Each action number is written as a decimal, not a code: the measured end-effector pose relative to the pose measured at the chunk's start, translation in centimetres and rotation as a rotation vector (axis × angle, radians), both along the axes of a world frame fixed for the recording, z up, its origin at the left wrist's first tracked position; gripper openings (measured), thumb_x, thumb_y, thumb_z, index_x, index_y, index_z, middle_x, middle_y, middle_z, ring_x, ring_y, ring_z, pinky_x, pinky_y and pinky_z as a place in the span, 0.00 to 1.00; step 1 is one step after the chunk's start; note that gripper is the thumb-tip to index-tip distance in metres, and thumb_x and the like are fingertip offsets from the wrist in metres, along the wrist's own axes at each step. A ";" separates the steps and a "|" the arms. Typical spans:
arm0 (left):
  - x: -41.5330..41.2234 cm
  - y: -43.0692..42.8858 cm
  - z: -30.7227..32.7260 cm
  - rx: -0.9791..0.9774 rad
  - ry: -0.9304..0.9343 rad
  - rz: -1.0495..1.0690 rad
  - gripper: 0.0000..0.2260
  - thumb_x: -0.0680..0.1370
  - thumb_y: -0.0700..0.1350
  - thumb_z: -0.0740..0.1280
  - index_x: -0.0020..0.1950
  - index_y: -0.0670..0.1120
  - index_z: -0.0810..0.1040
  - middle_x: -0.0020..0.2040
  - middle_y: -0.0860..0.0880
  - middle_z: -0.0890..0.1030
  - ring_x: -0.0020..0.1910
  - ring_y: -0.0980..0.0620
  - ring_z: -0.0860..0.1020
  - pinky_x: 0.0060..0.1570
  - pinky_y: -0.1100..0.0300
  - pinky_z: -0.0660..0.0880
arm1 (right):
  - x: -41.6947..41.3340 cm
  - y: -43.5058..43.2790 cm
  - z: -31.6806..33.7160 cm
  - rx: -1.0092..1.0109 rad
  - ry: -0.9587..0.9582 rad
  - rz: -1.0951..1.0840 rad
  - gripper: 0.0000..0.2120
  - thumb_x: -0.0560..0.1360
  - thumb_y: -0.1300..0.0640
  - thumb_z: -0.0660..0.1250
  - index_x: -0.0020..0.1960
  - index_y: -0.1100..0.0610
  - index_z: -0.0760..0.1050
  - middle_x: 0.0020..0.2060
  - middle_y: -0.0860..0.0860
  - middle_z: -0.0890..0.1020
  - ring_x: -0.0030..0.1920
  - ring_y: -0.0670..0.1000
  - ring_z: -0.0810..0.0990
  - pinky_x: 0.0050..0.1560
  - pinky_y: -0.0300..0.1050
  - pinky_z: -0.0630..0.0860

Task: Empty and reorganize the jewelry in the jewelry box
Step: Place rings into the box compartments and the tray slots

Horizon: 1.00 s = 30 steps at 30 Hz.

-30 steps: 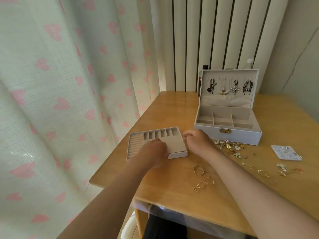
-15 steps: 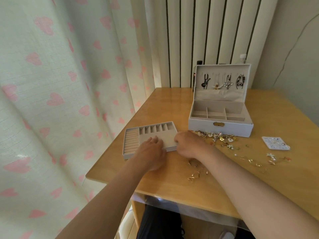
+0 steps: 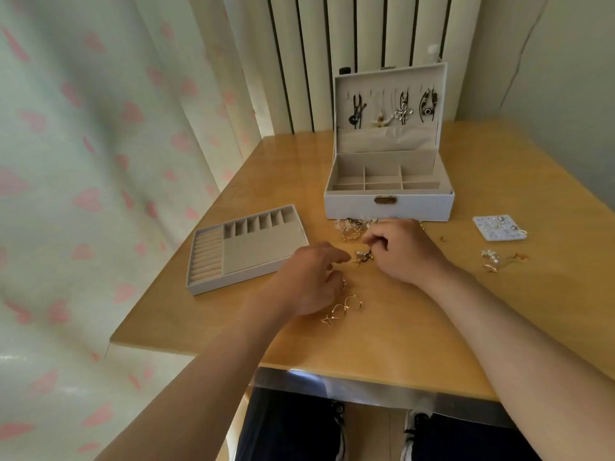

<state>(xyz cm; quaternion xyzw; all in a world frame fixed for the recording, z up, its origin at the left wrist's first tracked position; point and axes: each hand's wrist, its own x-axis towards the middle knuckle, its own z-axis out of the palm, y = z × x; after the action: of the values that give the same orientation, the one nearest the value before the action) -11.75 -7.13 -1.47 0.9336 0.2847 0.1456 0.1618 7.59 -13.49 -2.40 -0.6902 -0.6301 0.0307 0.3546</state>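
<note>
Presently, the white jewelry box [image 3: 389, 204] is found standing toward the far side of the wooden surface [image 3: 382, 344], its lid raised upright. Four pendants [image 3: 392, 109] are seen hanging inside the lid. A removable grey tray [image 3: 246, 251], divided into ring rolls and narrow slots, is set on the surface to the left of the box and apart from it.

A loose pile of jewelry [image 3: 351, 229] is observed just in front of the box's front wall. The right hand [image 3: 402, 251] is placed just beside this pile, its grip narrowed with curled fingers pinching a small gold piece [image 3: 362, 256]. The left hand [image 3: 309, 281] is held near the tray's right corner; its grip is loose, with the forefinger stretched toward the pinched piece and nearly touching it.

Thin gold bangles [image 3: 342, 309] are noted lying on the surface beside the left hand, toward the near edge. An earring card [image 3: 499, 227] is recorded to the right of the box, and a few loose earrings [image 3: 492, 259] are scattered nearer than the card. A heart-patterned curtain [image 3: 83, 161] is seen hanging at the left.
</note>
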 end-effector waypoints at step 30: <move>8.1 3.9 0.4 -0.495 -0.409 -0.026 0.05 0.80 0.37 0.65 0.45 0.45 0.77 0.37 0.45 0.84 0.35 0.45 0.84 0.34 0.52 0.79 | 5.0 -0.2 1.2 0.179 0.435 -0.347 0.17 0.71 0.67 0.63 0.38 0.46 0.82 0.36 0.46 0.84 0.35 0.49 0.84 0.38 0.43 0.80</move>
<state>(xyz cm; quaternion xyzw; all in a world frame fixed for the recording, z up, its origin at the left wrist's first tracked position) -3.61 -3.26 -1.07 0.8208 0.2610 0.2545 0.4399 12.57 -13.70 -1.20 -0.7307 -0.4120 0.0613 0.5409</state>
